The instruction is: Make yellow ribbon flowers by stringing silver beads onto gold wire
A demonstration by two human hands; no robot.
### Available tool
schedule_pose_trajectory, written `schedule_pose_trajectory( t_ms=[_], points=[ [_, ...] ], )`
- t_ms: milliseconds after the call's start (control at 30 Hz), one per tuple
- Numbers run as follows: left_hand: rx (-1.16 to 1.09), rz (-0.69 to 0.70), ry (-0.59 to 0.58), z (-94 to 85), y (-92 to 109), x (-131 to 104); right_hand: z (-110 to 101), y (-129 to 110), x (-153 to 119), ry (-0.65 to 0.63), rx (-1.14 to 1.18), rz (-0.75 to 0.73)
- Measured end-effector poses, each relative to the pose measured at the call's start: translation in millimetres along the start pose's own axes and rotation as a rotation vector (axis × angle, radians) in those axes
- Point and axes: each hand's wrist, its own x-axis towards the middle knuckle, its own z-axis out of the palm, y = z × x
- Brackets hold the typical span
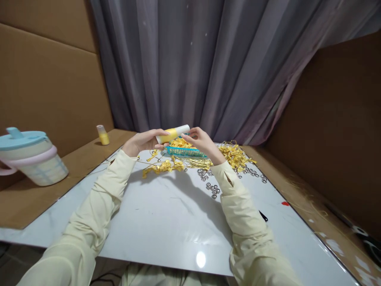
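My left hand [145, 142] is closed around a slim yellow bottle with a white cap [173, 134], holding it tilted with the white end up to the right. Beside that white end is my right hand [201, 143], thumb and forefinger apart; whether a fingertip touches the cap I cannot tell. Beneath both hands stands a turquoise basket [187, 151] with yellow ribbon-like pieces [182, 143] in it. More yellow pieces with thin gold stems [166, 166] lie on the table in front of the basket.
The white table [166, 222] carries a yellow heap [233, 155], small silver beads [213, 189], a black-tipped object [263, 216] and a red bit [285, 203]. At left stand a lidded cup [38, 163] and another small yellow bottle [103, 136]. Cardboard walls [47, 71] and a curtain [184, 67] enclose it.
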Motion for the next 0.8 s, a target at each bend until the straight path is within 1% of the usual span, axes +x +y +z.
schedule_pose_trajectory(
  t_ms=[33, 67, 133, 200, 333, 400, 467, 500, 533, 600, 633, 667, 700, 733, 800],
  points=[
    [-0.014, -0.006, -0.033, -0.1, -0.8, 1.0, 1.6, 0.2, 0.0, 0.010, 0.072, -0.013],
    [-0.027, -0.011, -0.062, 0.2, -1.4, 1.7, 2.3, 0.1, -0.3, -0.012, 0.152, -0.019],
    [-0.053, -0.036, -0.109, 1.6, -2.0, 2.7, 1.4, -1.6, -1.7, -0.118, 0.283, -0.015],
    [-0.082, -0.064, -0.133, 3.0, -2.1, 3.6, -1.8, -4.6, -3.9, -0.184, 0.342, -0.013],
    [-0.155, -0.080, -0.174, 0.7, -1.4, 7.1, -11.6, -10.4, -7.6, -0.177, 0.373, -0.017],
    [-0.191, -0.089, -0.187, -1.9, -0.8, 8.9, -16.7, -12.2, -7.7, -0.149, 0.343, -0.029],
    [-0.217, -0.102, -0.184, -3.5, 0.1, 9.8, -21.1, -13.9, -7.4, -0.086, 0.254, -0.037],
    [-0.225, -0.106, -0.176, -3.8, 0.6, 9.8, -22.8, -15.0, -7.6, -0.029, 0.180, -0.053],
    [-0.233, -0.104, -0.163, -3.6, 1.1, 9.5, -24.1, -16.5, -8.3, 0.056, 0.086, -0.087],
    [-0.245, -0.091, -0.137, -2.2, 2.0, 8.5, -24.8, -20.8, -11.4, 0.268, -0.134, -0.199],
    [-0.250, -0.082, -0.131, -1.0, 2.2, 8.0, -23.7, -23.3, -13.8, 0.352, -0.235, -0.253],
    [-0.254, -0.070, -0.129, 0.5, 2.3, 7.6, -21.3, -26.0, -16.5, 0.386, -0.310, -0.283],
    [-0.255, -0.055, -0.134, 2.2, 2.2, 7.4, -17.6, -28.4, -19.4, 0.357, -0.347, -0.282],
    [-0.252, -0.038, -0.142, 4.1, 1.7, 7.5, -12.5, -30.4, -22.0, 0.272, -0.344, -0.253],
    [-0.224, -0.007, -0.169, 7.9, -0.3, 8.5, 1.2, -31.7, -25.6, 0.019, -0.264, -0.164]
  ],
)
